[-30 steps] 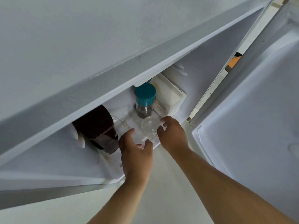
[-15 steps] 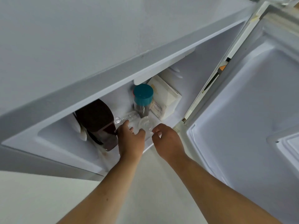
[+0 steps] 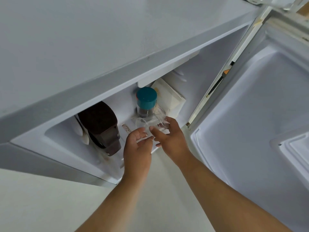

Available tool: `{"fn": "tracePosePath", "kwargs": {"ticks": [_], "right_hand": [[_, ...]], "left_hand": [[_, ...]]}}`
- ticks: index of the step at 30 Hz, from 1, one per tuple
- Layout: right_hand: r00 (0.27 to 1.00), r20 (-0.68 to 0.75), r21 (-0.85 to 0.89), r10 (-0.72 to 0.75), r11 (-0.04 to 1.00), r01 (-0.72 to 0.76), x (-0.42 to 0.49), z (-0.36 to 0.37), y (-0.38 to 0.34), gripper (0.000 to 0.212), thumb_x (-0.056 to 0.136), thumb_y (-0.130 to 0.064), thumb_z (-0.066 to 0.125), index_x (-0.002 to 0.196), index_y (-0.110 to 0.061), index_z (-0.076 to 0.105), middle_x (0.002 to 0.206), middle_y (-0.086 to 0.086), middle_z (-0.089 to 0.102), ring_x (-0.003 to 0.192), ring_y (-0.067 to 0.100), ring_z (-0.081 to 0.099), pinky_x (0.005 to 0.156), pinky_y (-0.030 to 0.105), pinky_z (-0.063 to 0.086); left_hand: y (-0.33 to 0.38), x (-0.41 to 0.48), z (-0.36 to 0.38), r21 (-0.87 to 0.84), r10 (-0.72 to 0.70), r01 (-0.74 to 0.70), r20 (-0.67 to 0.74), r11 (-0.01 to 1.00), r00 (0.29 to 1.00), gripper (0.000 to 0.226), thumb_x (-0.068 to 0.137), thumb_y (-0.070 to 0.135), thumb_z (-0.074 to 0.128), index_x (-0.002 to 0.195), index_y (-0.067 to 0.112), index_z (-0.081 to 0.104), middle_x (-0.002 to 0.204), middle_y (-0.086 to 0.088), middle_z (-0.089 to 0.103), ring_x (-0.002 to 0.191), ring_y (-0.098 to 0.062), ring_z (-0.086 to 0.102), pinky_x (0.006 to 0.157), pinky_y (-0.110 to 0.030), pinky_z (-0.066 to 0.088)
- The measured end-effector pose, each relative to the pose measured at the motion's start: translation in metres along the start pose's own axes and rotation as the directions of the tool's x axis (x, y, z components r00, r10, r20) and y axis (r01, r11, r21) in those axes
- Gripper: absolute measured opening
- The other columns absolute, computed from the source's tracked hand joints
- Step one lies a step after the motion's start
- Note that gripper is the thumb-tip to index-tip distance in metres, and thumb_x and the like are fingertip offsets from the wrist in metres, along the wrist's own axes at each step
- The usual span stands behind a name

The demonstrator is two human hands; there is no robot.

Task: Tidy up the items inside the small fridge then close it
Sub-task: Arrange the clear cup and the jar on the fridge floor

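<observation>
I look down into the open small fridge. A clear glass hangs just above the fridge floor at its front edge, and my right hand is wrapped around it from the right. My left hand is just left of and below the glass, palm turned up and fingers spread, its fingertips close to the glass's base. Behind the glass stands a jar with a teal lid. A white carton leans in the back right corner. A dark brown container stands at the left.
The fridge door stands open at the right, its inner liner facing me. The fridge's grey top overhangs most of the inside. A white object is wedged behind the brown container. Pale floor lies below.
The glass lay under my left hand; now my right hand grips it and it is lifted more upright. My left hand has pulled back and opened.
</observation>
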State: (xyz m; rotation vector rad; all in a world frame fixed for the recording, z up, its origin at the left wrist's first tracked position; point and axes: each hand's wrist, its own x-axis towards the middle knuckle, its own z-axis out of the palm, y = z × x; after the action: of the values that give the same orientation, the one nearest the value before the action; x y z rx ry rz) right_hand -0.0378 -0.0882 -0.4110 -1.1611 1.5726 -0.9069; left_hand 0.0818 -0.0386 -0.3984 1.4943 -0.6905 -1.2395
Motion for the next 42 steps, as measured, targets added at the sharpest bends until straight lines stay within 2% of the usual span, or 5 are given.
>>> {"fn": "tracePosePath", "kwargs": {"ticks": [20,25,32,37,42], "right_hand": [[0.954,0.008,-0.653,-0.299,0.721,0.232,0.038,0.008,0.012,0.075,0.081,-0.044,0.081,0.138,-0.036,0.034,0.125,0.002,0.069,0.100,0.029,0.072,0.075,0.035,0.056],[0.949,0.034,-0.652,-0.314,0.713,0.259,0.036,0.005,0.014,0.079,0.081,-0.047,0.081,0.141,-0.035,0.032,0.131,0.002,0.066,0.104,0.029,0.070,0.075,0.032,0.052],[0.906,0.067,-0.655,-0.418,0.666,0.355,0.017,-0.004,0.002,0.071,0.086,-0.044,0.076,0.145,-0.027,0.040,0.139,0.002,0.056,0.105,0.026,0.066,0.074,0.031,0.052],[0.838,-0.015,-0.552,-0.546,0.703,0.448,-0.003,0.017,-0.047,0.019,0.096,-0.038,0.064,0.108,-0.024,0.061,0.099,-0.007,0.065,0.075,0.007,0.058,0.060,0.021,0.046],[0.926,0.138,-0.329,-0.353,0.865,0.379,-0.010,0.061,-0.109,0.028,0.095,-0.050,0.064,0.110,-0.026,0.066,0.079,-0.014,0.066,0.070,0.005,0.064,0.064,0.029,0.056]], "left_hand": [[-0.028,0.044,0.026,-0.100,-0.210,0.213,0.042,0.972,0.977,0.042,0.090,0.007,0.051,0.116,0.037,0.062,0.141,0.002,0.059,0.117,-0.021,0.068,0.104,-0.047,0.055],[-0.027,0.042,0.023,-0.050,-0.229,0.230,0.025,0.972,0.973,0.041,0.095,0.010,0.054,0.130,0.029,0.059,0.138,0.004,0.063,0.109,-0.017,0.071,0.101,-0.043,0.056],[-0.009,0.019,0.001,-0.106,-0.179,0.168,-0.102,0.980,0.979,0.012,0.098,0.021,0.056,0.100,0.029,0.066,0.103,-0.001,0.074,0.083,-0.010,0.076,0.078,-0.032,0.060],[0.005,-0.006,-0.016,-0.218,-0.164,0.104,-0.279,0.970,0.946,0.026,0.094,0.047,0.054,0.085,0.026,0.068,0.076,0.003,0.064,0.063,-0.013,0.058,0.066,-0.037,0.049],[0.023,-0.015,-0.026,-0.338,-0.167,0.049,-0.332,0.940,0.928,0.040,0.090,0.059,0.049,0.090,0.025,0.070,0.079,0.002,0.063,0.060,-0.013,0.053,0.065,-0.037,0.047]]}}
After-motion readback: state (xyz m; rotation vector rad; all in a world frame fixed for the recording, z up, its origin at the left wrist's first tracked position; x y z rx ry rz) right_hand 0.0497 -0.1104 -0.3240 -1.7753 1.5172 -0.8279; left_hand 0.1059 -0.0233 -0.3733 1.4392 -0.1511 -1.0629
